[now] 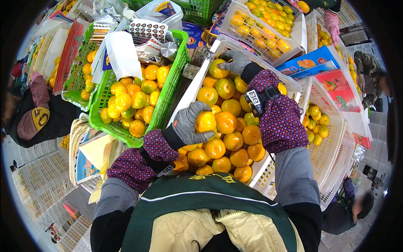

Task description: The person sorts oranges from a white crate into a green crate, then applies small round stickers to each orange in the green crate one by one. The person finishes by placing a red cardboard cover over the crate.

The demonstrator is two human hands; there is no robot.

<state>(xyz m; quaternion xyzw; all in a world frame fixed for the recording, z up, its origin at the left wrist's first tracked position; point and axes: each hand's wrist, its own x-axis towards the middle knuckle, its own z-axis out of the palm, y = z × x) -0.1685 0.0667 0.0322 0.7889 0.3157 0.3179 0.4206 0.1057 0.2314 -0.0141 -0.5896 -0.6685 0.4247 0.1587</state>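
Note:
A white crate (pixel 264 63) full of mandarins (pixel 226 122) sits right in front of me. Both hands wear grey knit gloves. My left hand (pixel 187 124) is closed around an orange mandarin (pixel 206 121) over the near-left part of the pile. Toward the far end, my right hand (pixel 236 63) curls its fingers on a yellow-green mandarin (pixel 217 69). Patterned purple sleeve covers run up both forearms, and a black device is strapped at the right wrist.
On the left, a green basket (pixel 183 54) holds more mandarins, paper and sticker sheets (pixel 147 30). Small fruit fills a white crate (pixel 289 48) at the far right. Stacked white crates (pixel 336 168) stand at right beside printed cardboard (pixel 336 84). Other people (pixel 42 109) are around.

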